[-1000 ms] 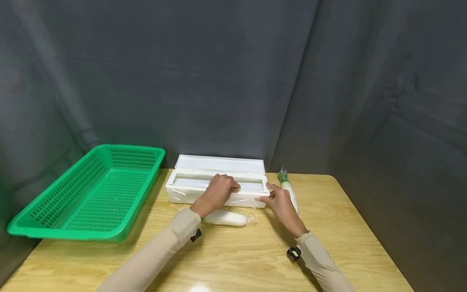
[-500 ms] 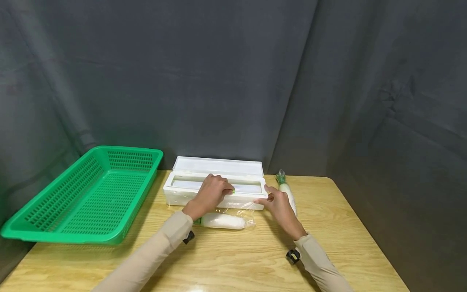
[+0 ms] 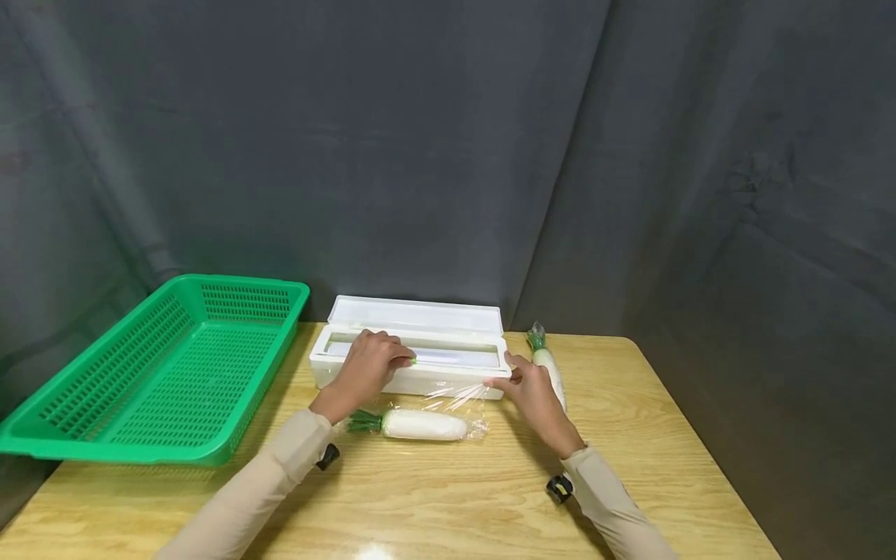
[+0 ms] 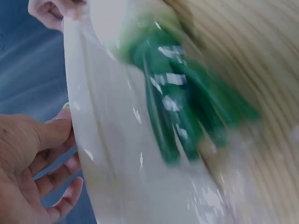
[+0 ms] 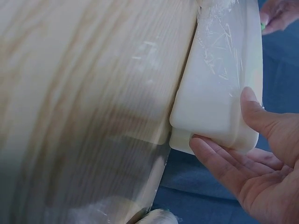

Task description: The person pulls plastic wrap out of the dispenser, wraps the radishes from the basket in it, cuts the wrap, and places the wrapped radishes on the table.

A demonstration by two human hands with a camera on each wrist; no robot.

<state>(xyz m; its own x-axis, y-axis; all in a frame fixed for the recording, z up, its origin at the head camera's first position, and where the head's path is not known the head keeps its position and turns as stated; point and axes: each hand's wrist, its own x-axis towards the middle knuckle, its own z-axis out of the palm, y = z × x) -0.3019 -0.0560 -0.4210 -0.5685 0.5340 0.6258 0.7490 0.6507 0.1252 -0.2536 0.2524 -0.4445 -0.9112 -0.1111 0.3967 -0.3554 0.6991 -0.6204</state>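
Observation:
A white cling film dispenser (image 3: 413, 381) lies with its lid raised and a roll inside. Along its front top edge my left hand (image 3: 367, 362) pinches a small green slider (image 3: 414, 360), mostly hidden by the fingers. My right hand (image 3: 532, 393) grips the dispenser's right end, thumb on the front and fingers around the end, as the right wrist view shows. Clear film (image 3: 458, 397) hangs down the dispenser's front to a white radish (image 3: 425, 425). That radish, its green leaves (image 4: 177, 102) to the left, lies on the table wrapped in film.
Left of the dispenser stands a large green plastic basket (image 3: 192, 389). A second radish (image 3: 549, 369) lies behind my right hand, leaves toward the back. Dark curtains (image 3: 420, 155) rise behind the wooden table (image 3: 448, 498).
My left hand has slid left along the dispenser's edge with the green slider. The radish's leaves have come into view. My right hand keeps its hold on the dispenser's end.

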